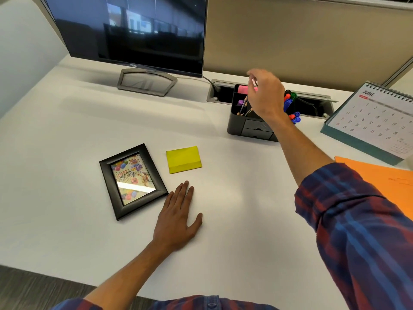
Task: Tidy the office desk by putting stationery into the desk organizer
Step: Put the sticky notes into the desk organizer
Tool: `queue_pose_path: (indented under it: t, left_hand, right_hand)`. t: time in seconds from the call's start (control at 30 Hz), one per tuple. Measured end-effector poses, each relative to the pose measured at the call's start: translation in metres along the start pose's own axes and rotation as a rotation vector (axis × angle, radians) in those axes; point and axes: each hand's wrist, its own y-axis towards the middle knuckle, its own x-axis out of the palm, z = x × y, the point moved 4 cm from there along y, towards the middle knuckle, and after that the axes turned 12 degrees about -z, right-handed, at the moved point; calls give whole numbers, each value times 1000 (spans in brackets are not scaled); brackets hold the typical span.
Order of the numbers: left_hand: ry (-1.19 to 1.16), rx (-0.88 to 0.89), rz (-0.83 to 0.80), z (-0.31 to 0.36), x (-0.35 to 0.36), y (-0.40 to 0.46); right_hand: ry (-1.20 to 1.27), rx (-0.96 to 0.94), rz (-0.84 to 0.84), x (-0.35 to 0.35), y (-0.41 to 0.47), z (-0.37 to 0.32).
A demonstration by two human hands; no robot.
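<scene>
A black desk organizer (245,128) stands at the back of the desk, right of centre. It holds pencils (242,107), a pink pad (243,89) and several coloured markers (292,108). My right hand (266,95) hovers over it with its back to the camera and its fingers bent down. A small pale glint shows at the fingertips; I cannot tell if something is pinched there. A yellow sticky-note pad (183,159) lies on the desk in the middle. My left hand (178,218) rests flat on the desk just below the pad, fingers straight.
A black picture frame (131,180) lies flat to the left of my left hand. A monitor (134,32) stands at the back left. A desk calendar (375,121) and an orange folder (384,184) are at the right. A cable tray (312,101) opens behind the organizer.
</scene>
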Motion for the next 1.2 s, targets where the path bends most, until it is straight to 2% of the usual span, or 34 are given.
queue_pose_path:
  t: [0.23,0.33,0.4,0.57,0.67,0.87,1.2]
  left_hand:
    - [5,-2,-3,0,0,-1]
    - [5,-2,-3,0,1,0]
    - [1,-2,-4,0,1,0]
    - [10,-2,-6,-1,1,0]
    - [6,-1,-2,-1,1,0]
    - [6,1,8,-1,2,1]
    - [-9,2,11,-1,1,0]
  right_hand:
    - [122,-137,100,16,-42,-42]
    - [133,-159,51,32,-62,-62]
    - [146,-147,-79,49,-75,-71]
    - [59,-2,-543,98,-110,-84]
    - [-21,46,-689,122,-130,-90]
    - [-9,192,-671,135,-148,-101]
    - [240,432,-703,143,-145,-110]
